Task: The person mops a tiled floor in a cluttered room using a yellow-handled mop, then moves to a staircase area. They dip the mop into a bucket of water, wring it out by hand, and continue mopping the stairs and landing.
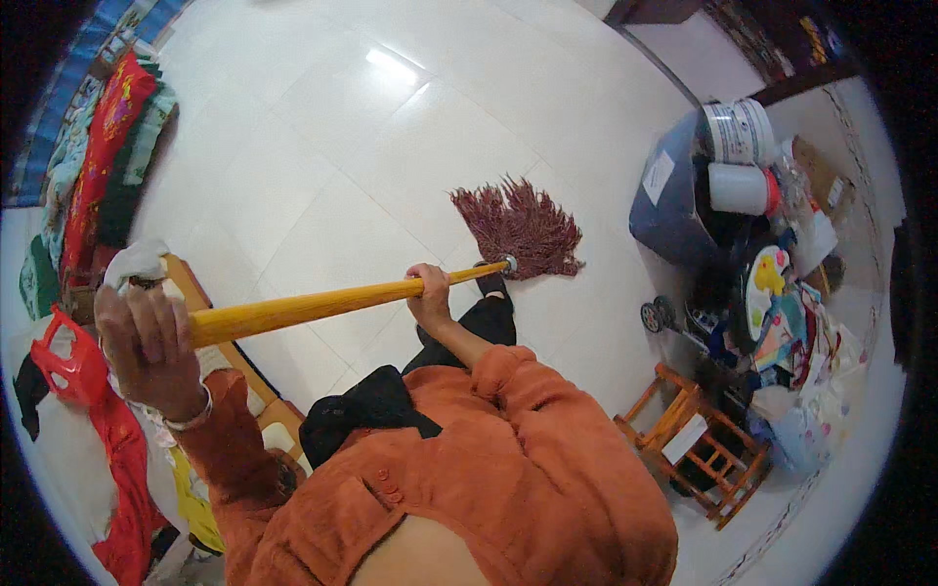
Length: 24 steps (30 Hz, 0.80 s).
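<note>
A mop with a yellow wooden handle (313, 306) and a dark red string head (523, 227) rests on the white tiled floor (352, 156). My left hand (147, 347) is closed around the near end of the handle, close to the camera. My right hand (430, 293) grips the handle farther down, a short way from the mop head. Both arms wear orange sleeves (489, 430).
A pile of clutter stands at the right: a dark bin (674, 195), white buckets (738, 132), toys and a small wooden stool (699, 444). Folded red and green cloths (107, 146) hang at the left. A red plastic basket (68, 356) and wooden furniture (274, 415) lie beside me.
</note>
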{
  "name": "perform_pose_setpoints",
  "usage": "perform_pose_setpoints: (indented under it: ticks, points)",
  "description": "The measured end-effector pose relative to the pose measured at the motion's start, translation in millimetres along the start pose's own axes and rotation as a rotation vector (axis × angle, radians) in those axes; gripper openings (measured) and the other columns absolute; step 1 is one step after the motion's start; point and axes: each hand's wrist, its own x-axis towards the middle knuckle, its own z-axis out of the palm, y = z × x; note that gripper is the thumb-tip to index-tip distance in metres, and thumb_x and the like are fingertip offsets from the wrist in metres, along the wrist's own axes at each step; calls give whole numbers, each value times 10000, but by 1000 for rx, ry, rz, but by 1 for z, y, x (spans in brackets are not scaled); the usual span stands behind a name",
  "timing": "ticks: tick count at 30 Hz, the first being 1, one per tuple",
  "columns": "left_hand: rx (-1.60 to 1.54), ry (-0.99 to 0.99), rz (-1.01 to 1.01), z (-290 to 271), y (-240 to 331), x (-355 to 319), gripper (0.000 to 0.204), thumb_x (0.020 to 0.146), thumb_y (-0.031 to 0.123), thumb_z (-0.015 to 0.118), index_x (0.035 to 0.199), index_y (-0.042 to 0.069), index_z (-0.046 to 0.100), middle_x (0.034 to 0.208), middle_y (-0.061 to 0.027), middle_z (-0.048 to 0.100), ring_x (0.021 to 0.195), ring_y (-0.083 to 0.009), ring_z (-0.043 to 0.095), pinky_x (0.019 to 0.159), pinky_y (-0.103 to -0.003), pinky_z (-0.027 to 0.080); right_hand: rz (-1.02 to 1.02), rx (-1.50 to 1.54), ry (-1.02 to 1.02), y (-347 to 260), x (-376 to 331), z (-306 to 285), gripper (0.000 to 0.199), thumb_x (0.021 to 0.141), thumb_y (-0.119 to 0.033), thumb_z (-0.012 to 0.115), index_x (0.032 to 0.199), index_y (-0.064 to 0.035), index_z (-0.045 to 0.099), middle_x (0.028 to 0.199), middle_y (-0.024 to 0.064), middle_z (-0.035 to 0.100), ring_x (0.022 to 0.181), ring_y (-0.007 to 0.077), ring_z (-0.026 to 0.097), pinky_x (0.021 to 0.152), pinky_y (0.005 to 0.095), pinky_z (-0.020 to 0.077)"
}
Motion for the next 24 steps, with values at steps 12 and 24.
perform_pose_setpoints:
  ticks: [12,24]
  points:
    - [412,160,220,61,-3,-105,242,876,251,406,691,119,323,484,30,295,421,-74,276,457,-254,305,-295,134,-125,45,31,25,162,576,15,541,685,-92,486,652,51,522,666,252,508,625,355,362]
    - [580,-79,380,219,-86,-135,236,857,182,428,668,96,317,452,-5,367,380,-105,356,426,-277,350,-318,125,-292,123,49,-92,124,599,-28,589,689,-95,535,688,77,563,700,280,533,649,354,424]
